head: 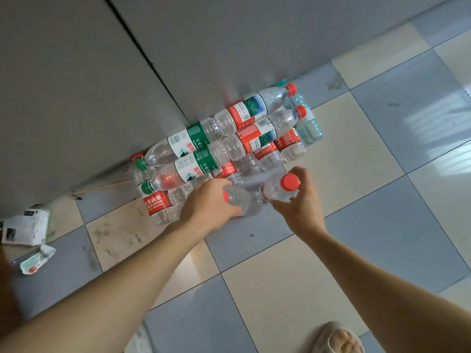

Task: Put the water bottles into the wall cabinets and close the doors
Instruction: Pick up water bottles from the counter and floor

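Note:
A pile of clear water bottles with red or green labels lies on the tiled floor against grey cabinet doors. My left hand grips a red-capped bottle at the pile's near edge. My right hand holds another red-capped bottle beside it, cap pointing up. Both bottles look blurred. Two green-labelled bottles lie across the top of the pile at the left, two red-labelled ones at the right.
Torn white packaging and a crumpled wrapper lie on the floor at the left. A thin yellow stick rests by the cabinet base. My foot in a sandal is at the bottom edge.

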The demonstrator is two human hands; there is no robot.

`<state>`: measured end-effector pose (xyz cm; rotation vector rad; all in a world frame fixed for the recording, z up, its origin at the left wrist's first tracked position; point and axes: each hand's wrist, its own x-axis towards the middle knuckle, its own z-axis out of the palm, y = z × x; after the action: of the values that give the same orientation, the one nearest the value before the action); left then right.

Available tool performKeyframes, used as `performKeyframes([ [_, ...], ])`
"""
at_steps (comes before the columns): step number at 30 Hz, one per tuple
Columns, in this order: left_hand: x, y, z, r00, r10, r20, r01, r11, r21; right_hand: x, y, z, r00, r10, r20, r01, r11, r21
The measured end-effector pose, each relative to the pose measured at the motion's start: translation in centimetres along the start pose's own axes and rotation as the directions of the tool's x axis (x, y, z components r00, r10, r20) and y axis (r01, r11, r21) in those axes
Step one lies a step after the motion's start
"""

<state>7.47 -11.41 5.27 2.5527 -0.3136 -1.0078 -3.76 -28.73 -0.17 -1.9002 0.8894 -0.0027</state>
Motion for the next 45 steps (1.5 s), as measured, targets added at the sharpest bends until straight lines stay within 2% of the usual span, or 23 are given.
performKeyframes([
  [8,0.1,0.8,2.2,0.974,0.219,-0.063,-0.225,0.968,-0.115,-0.3,0.6,-0.4,0.995,-0.034,0.094,0.037,0.999,-0.026],
  [12,-0.4,0.8,3.4,0.957,0.288,-0.039,-0.291,0.939,-0.183,0.3,0.8,-1.5,0.978,-0.04,0.207,0.061,0.994,-0.092],
  [15,-0.9,-0.1,4.9,0.95,0.308,-0.054,-0.312,0.926,-0.213,1.0,1.6,-2.1,0.963,0.009,0.27,0.036,0.986,-0.163],
  [20,-0.7,-2.3,8.5,0.959,0.225,-0.174,-0.27,0.909,-0.317,3.2,2.8,-2.6,0.924,0.114,0.366,-0.036,0.977,-0.212],
  [24,0.3,-3.1,11.2,0.973,0.128,-0.193,-0.199,0.888,-0.414,4.8,2.9,-1.9,0.887,0.017,0.462,0.073,0.981,-0.177],
  [26,0.8,-2.7,12.0,0.97,0.098,-0.221,-0.2,0.839,-0.506,5.4,3.1,-1.3,0.87,-0.025,0.492,0.097,0.988,-0.122],
  [30,1.5,-1.8,13.5,0.969,0.063,-0.24,-0.204,0.751,-0.628,5.2,4.3,-0.6,0.885,-0.02,0.465,0.024,1.0,-0.003],
  [34,0.7,-2.4,14.1,0.982,-0.045,-0.182,-0.094,0.722,-0.685,3.4,4.8,-1.4,0.913,0.034,0.406,-0.067,0.995,0.069],
  [39,-2.3,-3.1,11.9,0.989,-0.127,-0.079,0.038,0.724,-0.689,-0.2,3.1,-4.4,0.923,0.095,0.372,-0.147,0.983,0.113],
  [45,-8.6,0.2,3.8,0.989,-0.107,-0.105,0.005,0.723,-0.69,-4.6,-5.2,-9.1,0.923,0.062,0.379,-0.136,0.976,0.17],
])
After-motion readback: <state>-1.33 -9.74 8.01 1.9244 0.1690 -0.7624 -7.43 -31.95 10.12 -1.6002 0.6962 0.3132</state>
